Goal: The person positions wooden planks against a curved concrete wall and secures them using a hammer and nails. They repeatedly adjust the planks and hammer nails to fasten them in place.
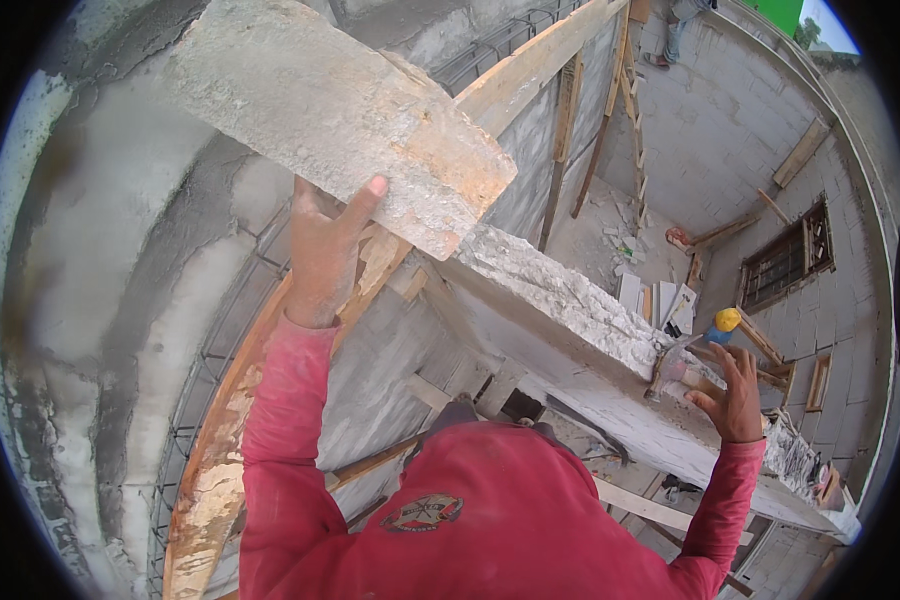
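Note:
At the upper left, a wide, flat slab [340,120] crusted with grey cement and tan patches slants across the view. Whether it is wood or concrete I cannot tell. My left hand [322,250] grips its near edge, thumb on the upper face and the other fingers partly hidden beneath. On the right, my right hand [735,395] is raised over the wall top, its fingers curved and apart, holding nothing. Close beside it a hammer [660,370] lies on the rough, broken concrete top of the wall [570,290].
A wooden form board [215,500] and steel rebar [205,370] run along the left. Far below to the right lie boards and rubble [660,300], near a barred window [790,255]. A yellow-and-blue object [722,325] sits beyond the hammer. Another person's leg [673,40] shows at the top.

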